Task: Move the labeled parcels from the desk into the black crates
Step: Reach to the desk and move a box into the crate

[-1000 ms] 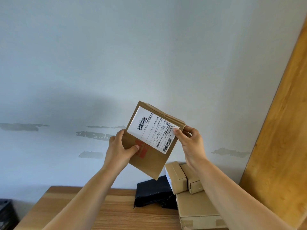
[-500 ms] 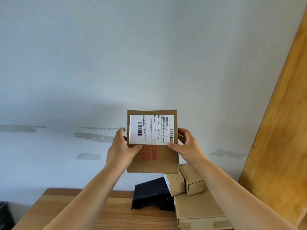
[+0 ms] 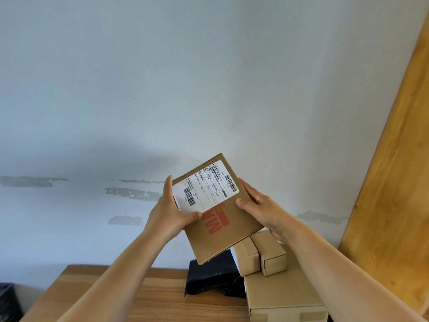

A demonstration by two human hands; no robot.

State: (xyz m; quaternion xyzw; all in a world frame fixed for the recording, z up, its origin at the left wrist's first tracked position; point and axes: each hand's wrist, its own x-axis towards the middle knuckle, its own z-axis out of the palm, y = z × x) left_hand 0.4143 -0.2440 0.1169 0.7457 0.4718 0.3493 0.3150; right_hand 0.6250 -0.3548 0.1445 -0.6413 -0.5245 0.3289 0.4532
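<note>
A flat brown cardboard parcel (image 3: 222, 231) with a white barcode label and red print is held up in front of the wall, above the desk. My left hand (image 3: 170, 213) grips its left edge, thumb on the front face. My right hand (image 3: 262, 209) grips its right edge, thumb on the face below the label. The parcel is tilted, its top leaning to the right. Below it, two small brown boxes (image 3: 260, 254) sit on a larger brown box (image 3: 281, 296). A black plastic mailer bag (image 3: 212, 275) lies beside them on the wooden desk (image 3: 148, 298).
A pale wall fills most of the view. A wooden board (image 3: 394, 182) leans at the right. The edge of a black crate (image 3: 8, 300) shows at the lower left, beside the desk.
The parcel has turned clockwise in both hands: tilted left a second ago, upright half a second ago, now tilted right. Both hands keep their hold.
</note>
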